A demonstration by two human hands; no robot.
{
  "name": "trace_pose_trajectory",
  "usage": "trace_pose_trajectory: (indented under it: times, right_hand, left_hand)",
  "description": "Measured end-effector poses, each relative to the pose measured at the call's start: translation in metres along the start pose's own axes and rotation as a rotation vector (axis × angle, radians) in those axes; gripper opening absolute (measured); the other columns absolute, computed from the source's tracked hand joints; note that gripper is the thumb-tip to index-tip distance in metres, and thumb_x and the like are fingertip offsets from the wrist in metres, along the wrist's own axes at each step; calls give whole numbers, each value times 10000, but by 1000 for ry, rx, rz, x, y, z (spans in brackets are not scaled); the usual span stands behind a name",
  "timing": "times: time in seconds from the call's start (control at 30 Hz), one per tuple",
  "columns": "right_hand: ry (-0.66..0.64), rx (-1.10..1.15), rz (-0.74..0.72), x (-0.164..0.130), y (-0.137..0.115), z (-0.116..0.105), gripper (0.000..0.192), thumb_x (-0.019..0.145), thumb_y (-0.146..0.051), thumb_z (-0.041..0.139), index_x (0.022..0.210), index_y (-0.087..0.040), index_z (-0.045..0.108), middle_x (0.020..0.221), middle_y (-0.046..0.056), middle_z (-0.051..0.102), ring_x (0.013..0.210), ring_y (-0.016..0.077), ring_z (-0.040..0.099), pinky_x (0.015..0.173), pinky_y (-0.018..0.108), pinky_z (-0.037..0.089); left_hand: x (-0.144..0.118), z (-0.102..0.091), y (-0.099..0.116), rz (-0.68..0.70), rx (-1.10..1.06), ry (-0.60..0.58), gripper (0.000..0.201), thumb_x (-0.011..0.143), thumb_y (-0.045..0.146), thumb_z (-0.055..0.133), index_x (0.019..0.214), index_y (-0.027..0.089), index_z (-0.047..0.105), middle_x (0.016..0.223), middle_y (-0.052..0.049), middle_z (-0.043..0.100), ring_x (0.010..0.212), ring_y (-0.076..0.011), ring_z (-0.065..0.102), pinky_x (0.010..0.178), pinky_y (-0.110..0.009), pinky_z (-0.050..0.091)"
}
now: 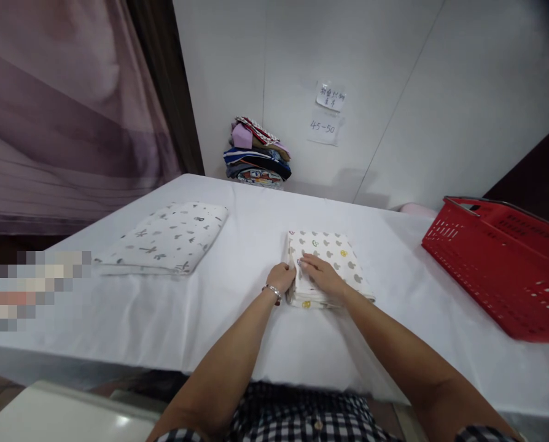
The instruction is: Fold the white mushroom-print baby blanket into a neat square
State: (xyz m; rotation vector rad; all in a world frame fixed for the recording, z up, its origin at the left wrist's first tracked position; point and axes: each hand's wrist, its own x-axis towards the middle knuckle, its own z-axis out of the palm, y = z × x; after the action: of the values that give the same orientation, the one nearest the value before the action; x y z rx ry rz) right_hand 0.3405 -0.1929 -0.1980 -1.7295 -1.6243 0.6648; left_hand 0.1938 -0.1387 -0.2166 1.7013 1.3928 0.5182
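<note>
1. The folded cloth [327,241] lies before us on the table [244,258].
2. Our left hand [281,277] touches its left edge; we cannot tell if fingers pinch.
3. Our right hand [324,276], fingers slightly apart, rests on top; we should smooth lightly.

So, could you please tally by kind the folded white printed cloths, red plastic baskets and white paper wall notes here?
Folded white printed cloths: 2 (left cloth, right cloth)
Red plastic basket: 1
White paper wall notes: 2 (upper note, lower note)
Total: 5
</note>
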Motion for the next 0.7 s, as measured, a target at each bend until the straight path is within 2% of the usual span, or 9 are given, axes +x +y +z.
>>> trace_pose_trajectory:
  times: [0.1, 0.2, 0.27, 0.33, 0.4, 0.47, 0.57, 0.7]
  right_hand:
    - [142, 27, 32, 5, 16, -21, 325, 804, -395, 518, 1028, -218, 672, 1263, 52, 555, 1184, 212, 487, 1022, 377, 359]
    - [349, -32, 52, 9, 50, -54, 293, 758, -331, 552, 990, -206, 678, 1274, 65, 542, 1209, 221, 458, 1031, 385, 349]
    - [470, -4, 166, 6, 77, -76, 311, 736, -284, 550, 1016, -208, 664, 1264, 57, 552, 1219, 216, 448, 1036, 384, 341]
    - [516, 62, 319, -1, 101, -93, 353, 724, -249, 522, 1051, -196, 646, 1168, 66, 616, 1114, 216, 540, 947, 381, 431]
    - [489, 114, 410, -9, 117, -100, 370, 697, -222, 515, 1037, -163, 650, 1000, 78, 685, 918, 209, 634, 786, 340, 516]
    - [432, 151, 435, -17, 122, -101, 345, 657, -197, 537, 971, -143, 672, 868, 70, 710, 776, 193, 658, 665, 285, 531]
    - [318, 206, 469, -23, 115, -99, 275, 639, -168, 548, 872, -151, 693, 801, 49, 717, 735, 177, 652, 604, 231, 507]
    - [122, 373, 608, -26, 101, -103, 176, 681, -203, 578, 809, -155, 688, 717, 52, 709, 638, 167, 636, 532, 227, 481]
  left_hand:
    - [-1, 1, 2, 10, 24, 2, 193, 733, 341, 504, 676, 179, 595, 778, -68, 672, 736, -188, 597, 596, -256, 375]
    - [-2, 1, 3, 27, 48, 8, 185, 744, 336, 494, 693, 186, 589, 801, -66, 672, 754, -191, 593, 598, -259, 368]
    - [-2, 1, 3, 45, 77, 21, 188, 756, 343, 485, 722, 190, 588, 822, -68, 670, 767, -196, 589, 605, -265, 363]
    - [-2, 1, 2, 67, 113, 31, 200, 768, 363, 478, 741, 195, 583, 815, -63, 665, 756, -195, 584, 600, -267, 357]
    - [-2, 0, 2, 83, 138, 34, 221, 777, 395, 473, 744, 201, 574, 777, -50, 653, 721, -187, 575, 582, -266, 350]
    - [-1, 0, 1, 90, 138, 34, 231, 778, 415, 474, 738, 204, 563, 746, -39, 639, 694, -180, 563, 569, -262, 344]
    - [-1, -2, 0, 100, 109, 31, 209, 773, 395, 477, 736, 204, 554, 738, -30, 632, 679, -170, 551, 572, -257, 346]
    - [0, -4, 0, 80, 2, 14, 197, 755, 372, 495, 759, 193, 575, 781, -36, 650, 715, -173, 565, 602, -257, 371]
